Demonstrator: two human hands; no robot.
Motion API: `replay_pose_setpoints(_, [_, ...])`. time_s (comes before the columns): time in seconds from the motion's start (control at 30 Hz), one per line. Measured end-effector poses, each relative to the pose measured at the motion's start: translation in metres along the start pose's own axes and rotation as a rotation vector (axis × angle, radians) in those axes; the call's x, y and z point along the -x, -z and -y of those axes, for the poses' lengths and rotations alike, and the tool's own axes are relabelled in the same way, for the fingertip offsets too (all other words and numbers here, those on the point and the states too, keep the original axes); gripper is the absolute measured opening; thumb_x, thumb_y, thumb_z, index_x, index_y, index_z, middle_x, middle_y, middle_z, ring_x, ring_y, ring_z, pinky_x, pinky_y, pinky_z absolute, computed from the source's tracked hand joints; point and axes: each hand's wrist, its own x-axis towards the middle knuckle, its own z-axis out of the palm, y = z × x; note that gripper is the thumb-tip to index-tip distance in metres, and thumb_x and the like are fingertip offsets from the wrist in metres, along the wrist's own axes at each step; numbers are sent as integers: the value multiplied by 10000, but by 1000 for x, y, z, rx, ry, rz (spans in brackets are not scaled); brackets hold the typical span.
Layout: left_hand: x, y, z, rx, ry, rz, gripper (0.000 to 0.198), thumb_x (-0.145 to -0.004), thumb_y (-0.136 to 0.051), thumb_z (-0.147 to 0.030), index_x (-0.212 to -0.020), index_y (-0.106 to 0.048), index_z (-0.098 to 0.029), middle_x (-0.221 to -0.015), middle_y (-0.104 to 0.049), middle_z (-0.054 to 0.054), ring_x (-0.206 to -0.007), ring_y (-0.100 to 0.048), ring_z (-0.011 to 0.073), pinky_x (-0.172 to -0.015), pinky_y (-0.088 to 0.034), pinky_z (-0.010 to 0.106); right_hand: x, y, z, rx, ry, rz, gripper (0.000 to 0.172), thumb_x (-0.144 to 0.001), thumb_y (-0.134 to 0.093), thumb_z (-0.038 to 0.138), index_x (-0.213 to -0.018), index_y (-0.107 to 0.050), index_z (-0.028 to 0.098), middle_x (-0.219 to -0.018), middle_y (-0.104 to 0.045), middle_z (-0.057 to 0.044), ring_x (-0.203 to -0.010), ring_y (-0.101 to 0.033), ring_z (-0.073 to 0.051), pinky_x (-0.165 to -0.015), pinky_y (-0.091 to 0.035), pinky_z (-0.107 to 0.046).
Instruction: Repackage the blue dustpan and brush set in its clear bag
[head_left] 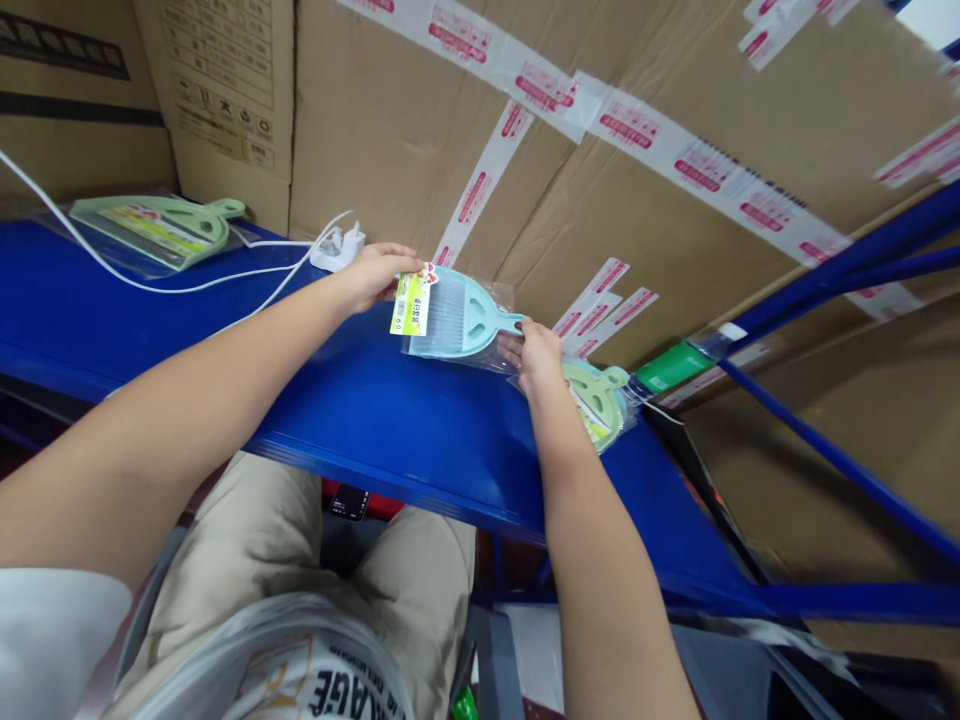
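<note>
Shirt (315, 665) lettered "AGE"; left grip (379, 275) pinching blue dustpan (480, 325) at yellow label (409, 308), right grip (540, 352) pinching handle (511, 322).

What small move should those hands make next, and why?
Perhaps lay the light-blue dustpan flat on the blue shelf: the left hand holds its labelled end, the right hand its handle, so it could go down level.

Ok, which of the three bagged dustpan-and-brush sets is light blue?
The middle dustpan-and-brush set, held between the left hand and the right hand. The far-left set and the rightmost set are both pale green.
</note>
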Motion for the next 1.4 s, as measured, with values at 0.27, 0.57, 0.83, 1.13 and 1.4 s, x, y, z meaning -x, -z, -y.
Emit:
replay_pose_setpoints(0.27, [-2,2,-1,-131,-21,-84,392,-626,-831,30,-875,-613,-180,-750,-693,27,-838,-736,231,-778,-573,373,-1,-2,-3,14,23,8,134,-993,-516,162,-873,-549,212,-647,-640,56,-498,-668,-102,-503,-575,-186])
replay_pose_setpoints(0.57, [1,0,-1,-249,-82,-100,456,-554,-872,36,-879,-625,-167,-739,-659,18,-830,-717,242,-750,-562,386,0,-4,-5,34,39,44,180,-987,-553,184,-810,-540,210,-645,-642,59,-503,-664,-90,-491,-544,-160])
replay_pose_setpoints(0.83, [4,-2,-2,-329,-127,-81,427,-590,-885,-33,-917,-643,-164,-707,-640,-2,-755,-687,211,-700,-543,365,4,-6,-3,33,19,35,177,-988,-531,165,-817,-555,204,-646,-650,63,-510,-655,-77,-504,-560,-162])
replay_pose_setpoints(1.13, [8,-5,-4,-375,-52,-156,353,-609,-836,-28,-822,-615,-202,-737,-648,12,-812,-696,226,-791,-546,367,-6,-3,-8,22,14,79,163,-974,-587,188,-817,-546,206,-694,-669,53,-511,-657,-71,-517,-556,-157])
replay_pose_setpoints(1.4, [3,-2,1,-514,-114,-167,353,-603,-817,-63,-835,-604,-222,-684,-603,-13,-797,-690,226,-753,-561,345,4,-7,-1,16,-16,38,218,-998,-540,153,-786,-532,205,-650,-631,68,-475,-625,-64,-518,-547,-155])
